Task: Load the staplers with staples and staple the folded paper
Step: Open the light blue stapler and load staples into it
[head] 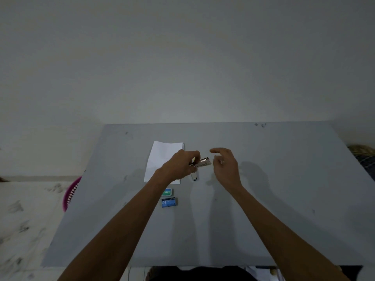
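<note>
1. Silver metal stapler (200, 162): held above the grey flat surface (274, 179), just right of the paper. Whether its magazine is open cannot be told.
2. Left hand (178, 165): fingers curled round the stapler's rear end, gripping it.
3. Right hand (225, 165): just beside the stapler's free end, apart from it, fingers spread and loosely curved. It holds nothing visible.
4. White folded paper sheet (162, 157): flat on the surface, partly under the left hand.
5. Small green cardboard staple box (168, 192) and small blue cardboard staple box (169, 202): side by side, near the paper's closer edge. Both look untouched.
6. Small pale narrow object (194, 177): on the surface below the stapler, possibly a second stapler. It is too small to tell.
7. Step in hand, as judged: opening the stapler for loading.
8. Handling note: keep the left grip firm at the rear, and let the right fingers lift the top at its front tip, clear of the staple exit. Fetch a strip from a box only once the channel is exposed.
</note>
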The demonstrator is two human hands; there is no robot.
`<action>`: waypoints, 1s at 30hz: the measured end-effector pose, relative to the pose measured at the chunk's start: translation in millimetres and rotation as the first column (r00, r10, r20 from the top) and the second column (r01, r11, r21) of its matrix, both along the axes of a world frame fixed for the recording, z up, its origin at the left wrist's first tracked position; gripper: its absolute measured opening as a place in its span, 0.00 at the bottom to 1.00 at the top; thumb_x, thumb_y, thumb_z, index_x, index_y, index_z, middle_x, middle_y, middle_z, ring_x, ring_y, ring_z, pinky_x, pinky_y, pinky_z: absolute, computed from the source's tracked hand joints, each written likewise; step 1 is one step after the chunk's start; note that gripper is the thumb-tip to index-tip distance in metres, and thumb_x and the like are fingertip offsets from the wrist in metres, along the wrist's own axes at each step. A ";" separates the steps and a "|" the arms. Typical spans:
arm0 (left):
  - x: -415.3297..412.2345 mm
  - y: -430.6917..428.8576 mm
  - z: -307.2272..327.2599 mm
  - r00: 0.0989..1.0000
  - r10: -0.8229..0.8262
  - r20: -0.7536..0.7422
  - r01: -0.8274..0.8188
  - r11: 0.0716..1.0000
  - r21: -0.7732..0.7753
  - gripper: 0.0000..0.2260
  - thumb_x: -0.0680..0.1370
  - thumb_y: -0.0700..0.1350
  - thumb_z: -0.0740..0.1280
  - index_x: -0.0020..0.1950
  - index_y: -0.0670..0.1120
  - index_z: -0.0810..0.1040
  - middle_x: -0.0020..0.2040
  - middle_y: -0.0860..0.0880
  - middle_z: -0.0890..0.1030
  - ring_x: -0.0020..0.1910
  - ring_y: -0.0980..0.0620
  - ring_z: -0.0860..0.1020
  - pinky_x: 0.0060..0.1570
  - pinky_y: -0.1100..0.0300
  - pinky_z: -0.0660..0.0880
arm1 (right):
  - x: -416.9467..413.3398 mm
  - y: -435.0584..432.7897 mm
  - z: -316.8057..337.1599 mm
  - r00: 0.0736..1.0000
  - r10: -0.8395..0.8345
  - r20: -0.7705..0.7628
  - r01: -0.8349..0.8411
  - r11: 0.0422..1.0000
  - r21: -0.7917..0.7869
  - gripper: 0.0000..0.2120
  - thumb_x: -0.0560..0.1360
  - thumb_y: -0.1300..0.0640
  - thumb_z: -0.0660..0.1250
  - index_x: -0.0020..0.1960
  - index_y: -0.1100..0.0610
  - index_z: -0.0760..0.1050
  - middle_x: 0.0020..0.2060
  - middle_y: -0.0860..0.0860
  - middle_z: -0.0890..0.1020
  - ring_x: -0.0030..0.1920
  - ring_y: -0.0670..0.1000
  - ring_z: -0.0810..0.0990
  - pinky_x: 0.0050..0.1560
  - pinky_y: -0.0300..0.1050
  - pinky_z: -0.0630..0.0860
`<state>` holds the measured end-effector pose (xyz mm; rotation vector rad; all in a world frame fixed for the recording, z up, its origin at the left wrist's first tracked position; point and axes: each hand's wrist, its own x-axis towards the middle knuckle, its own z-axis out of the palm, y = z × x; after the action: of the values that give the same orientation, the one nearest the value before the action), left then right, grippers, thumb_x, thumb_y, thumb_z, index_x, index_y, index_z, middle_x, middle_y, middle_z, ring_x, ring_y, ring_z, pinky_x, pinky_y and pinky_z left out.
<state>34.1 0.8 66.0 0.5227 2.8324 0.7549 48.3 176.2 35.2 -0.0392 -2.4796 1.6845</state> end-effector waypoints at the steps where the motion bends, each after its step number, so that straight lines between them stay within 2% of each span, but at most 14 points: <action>1: -0.2 0.2 0.8 1.000 -0.006 0.003 0.006 1.000 -0.004 0.08 0.73 0.43 0.71 0.50 0.46 0.75 0.45 0.43 0.82 0.38 0.49 0.77 0.39 0.60 0.72 | 0.1 4.1 -1.5 0.994 0.074 -0.076 -0.069 0.995 0.071 0.18 0.73 0.71 0.61 0.55 0.54 0.79 0.60 0.50 0.74 0.56 0.41 0.76 0.49 0.29 0.73; 3: -0.2 3.0 2.1 1.000 -0.017 0.009 0.017 1.000 -0.005 0.08 0.73 0.43 0.72 0.50 0.45 0.76 0.45 0.43 0.82 0.39 0.48 0.78 0.38 0.61 0.70 | -1.6 11.3 -6.5 0.968 0.206 -0.146 -0.182 0.969 0.165 0.18 0.72 0.72 0.63 0.53 0.54 0.81 0.64 0.51 0.72 0.60 0.33 0.70 0.58 0.33 0.71; 6: -0.4 8.2 3.9 0.999 -0.028 0.030 0.028 1.000 0.008 0.09 0.73 0.43 0.72 0.51 0.44 0.76 0.46 0.43 0.82 0.41 0.49 0.78 0.40 0.61 0.71 | -5.0 16.0 -12.1 0.952 0.285 -0.116 -0.255 0.942 0.217 0.18 0.71 0.73 0.65 0.51 0.55 0.82 0.68 0.56 0.70 0.64 0.48 0.71 0.65 0.45 0.69; 8: -0.7 9.3 4.7 0.999 -0.022 0.046 0.022 1.000 0.019 0.10 0.73 0.43 0.72 0.51 0.44 0.77 0.47 0.43 0.82 0.41 0.51 0.77 0.40 0.63 0.70 | -6.5 18.3 -12.3 0.949 0.301 -0.096 -0.275 0.936 0.219 0.19 0.70 0.74 0.64 0.51 0.55 0.82 0.69 0.55 0.69 0.65 0.53 0.71 0.65 0.48 0.69; 13: 0.9 8.7 4.6 0.996 -0.012 0.085 0.010 0.999 0.032 0.10 0.73 0.43 0.73 0.51 0.44 0.77 0.48 0.43 0.82 0.42 0.49 0.79 0.36 0.69 0.67 | -7.8 22.2 -10.3 0.936 0.348 -0.053 -0.320 0.904 0.285 0.22 0.70 0.74 0.60 0.52 0.52 0.82 0.70 0.53 0.67 0.67 0.53 0.69 0.62 0.46 0.69; 17: 1.6 7.9 4.9 0.996 -0.016 0.089 0.013 0.999 0.029 0.10 0.72 0.43 0.74 0.50 0.44 0.77 0.48 0.44 0.82 0.43 0.47 0.80 0.38 0.65 0.71 | -10.0 26.9 -7.5 0.913 0.403 -0.064 -0.319 0.804 0.502 0.25 0.69 0.72 0.58 0.53 0.48 0.81 0.72 0.53 0.66 0.68 0.54 0.69 0.59 0.54 0.71; 21: 1.9 5.8 2.1 0.991 -0.013 0.130 0.006 0.998 0.059 0.09 0.71 0.43 0.74 0.47 0.45 0.77 0.46 0.43 0.83 0.41 0.47 0.81 0.42 0.56 0.78 | -13.6 33.2 -11.8 0.901 0.428 -0.069 -0.304 0.737 0.603 0.22 0.67 0.72 0.59 0.53 0.52 0.79 0.70 0.55 0.68 0.67 0.55 0.69 0.59 0.49 0.68; 23: 5.3 7.1 4.4 0.974 0.014 0.227 -0.048 0.988 0.147 0.10 0.70 0.42 0.75 0.46 0.45 0.76 0.43 0.42 0.83 0.34 0.49 0.80 0.34 0.59 0.77 | -13.7 33.3 -14.8 0.919 0.385 -0.082 -0.305 0.828 0.470 0.21 0.66 0.73 0.59 0.47 0.50 0.78 0.66 0.55 0.72 0.65 0.54 0.71 0.59 0.49 0.70; 24: 7.9 8.9 6.2 0.953 0.027 0.301 -0.096 0.972 0.216 0.10 0.70 0.41 0.75 0.46 0.44 0.76 0.41 0.42 0.83 0.30 0.51 0.78 0.30 0.60 0.76 | -13.2 31.4 -14.8 0.943 0.324 -0.074 -0.285 0.904 0.319 0.22 0.66 0.73 0.59 0.45 0.48 0.77 0.61 0.55 0.76 0.63 0.54 0.74 0.58 0.48 0.72; 25: 11.3 10.9 8.3 0.924 0.034 0.381 -0.157 0.942 0.295 0.10 0.69 0.41 0.75 0.46 0.44 0.76 0.40 0.41 0.84 0.28 0.51 0.77 0.29 0.61 0.74 | -13.2 28.9 -12.9 0.972 0.235 -0.019 -0.232 0.968 0.097 0.22 0.67 0.73 0.59 0.43 0.48 0.77 0.56 0.56 0.79 0.60 0.55 0.76 0.55 0.47 0.74; 26: 14.1 12.9 9.5 0.881 0.029 0.472 -0.234 0.895 0.381 0.10 0.70 0.41 0.75 0.46 0.43 0.76 0.40 0.40 0.84 0.28 0.51 0.77 0.28 0.61 0.74 | -13.7 26.2 -9.3 0.987 0.135 0.091 -0.118 0.978 -0.172 0.20 0.68 0.72 0.59 0.42 0.49 0.79 0.52 0.56 0.81 0.56 0.55 0.79 0.52 0.45 0.74; 27: 16.5 15.4 10.6 0.816 0.001 0.578 -0.328 0.824 0.462 0.08 0.71 0.40 0.74 0.45 0.43 0.76 0.41 0.39 0.84 0.29 0.51 0.77 0.29 0.61 0.74 | -15.1 24.3 -7.9 0.973 0.065 0.223 0.042 0.894 -0.446 0.16 0.71 0.70 0.60 0.42 0.52 0.80 0.48 0.56 0.83 0.52 0.56 0.80 0.48 0.44 0.75; 28: 18.7 19.2 10.6 0.731 -0.056 0.680 -0.437 0.726 0.530 0.06 0.73 0.40 0.72 0.45 0.43 0.76 0.43 0.38 0.84 0.29 0.50 0.77 0.29 0.61 0.74 | -16.4 23.0 -7.1 0.936 0.059 0.348 0.197 0.731 -0.653 0.11 0.74 0.66 0.60 0.42 0.56 0.80 0.45 0.57 0.83 0.49 0.57 0.80 0.47 0.45 0.76; 30: 23.8 30.8 9.5 0.545 -0.203 0.813 -0.658 0.498 0.565 0.02 0.77 0.39 0.67 0.46 0.42 0.75 0.41 0.41 0.84 0.27 0.53 0.75 0.26 0.64 0.73 | -16.2 21.3 -8.2 0.868 0.162 0.470 0.374 0.409 -0.832 0.13 0.79 0.56 0.58 0.46 0.61 0.78 0.45 0.60 0.83 0.46 0.59 0.81 0.50 0.52 0.78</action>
<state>57.9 31.6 75.5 -0.2359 1.4640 1.8772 32.1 197.6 27.0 -0.8267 -1.2784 3.0142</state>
